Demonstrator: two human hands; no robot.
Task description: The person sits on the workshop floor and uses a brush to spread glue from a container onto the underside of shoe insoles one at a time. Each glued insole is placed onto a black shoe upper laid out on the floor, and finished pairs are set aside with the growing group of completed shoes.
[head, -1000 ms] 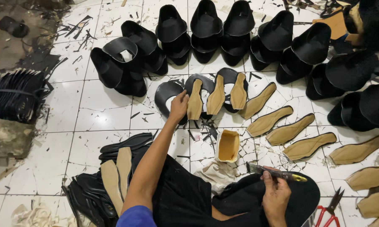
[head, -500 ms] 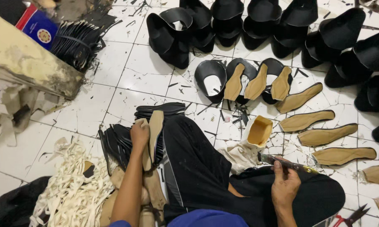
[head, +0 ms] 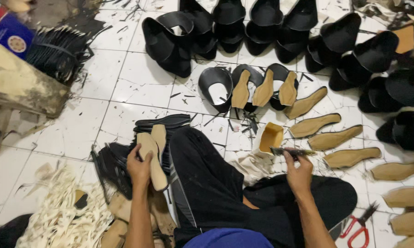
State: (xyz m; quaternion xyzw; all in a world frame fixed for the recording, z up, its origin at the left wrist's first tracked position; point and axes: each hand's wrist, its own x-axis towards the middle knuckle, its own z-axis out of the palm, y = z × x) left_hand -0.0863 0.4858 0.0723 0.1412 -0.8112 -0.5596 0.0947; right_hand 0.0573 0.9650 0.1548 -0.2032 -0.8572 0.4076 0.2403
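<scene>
Now the left hand is closed around a tan, foot-shaped insole of stiff board, holding it upright just above a heap of black sole pieces by the person's left knee. A second tan insole sits right behind it, touching. Over on the other side, the right hand grips the handle of a flat, dark-bristled glue brush, the brush lying level just beside a small open tub of yellowish glue. The tub stands on the white tiled floor, next to a crumpled pale rag. Ahead, three black shoe uppers each carry a tan insole leaning on them, and a row of glued tan insoles lies flat to the right. Red-handled scissors rest near the right knee.
</scene>
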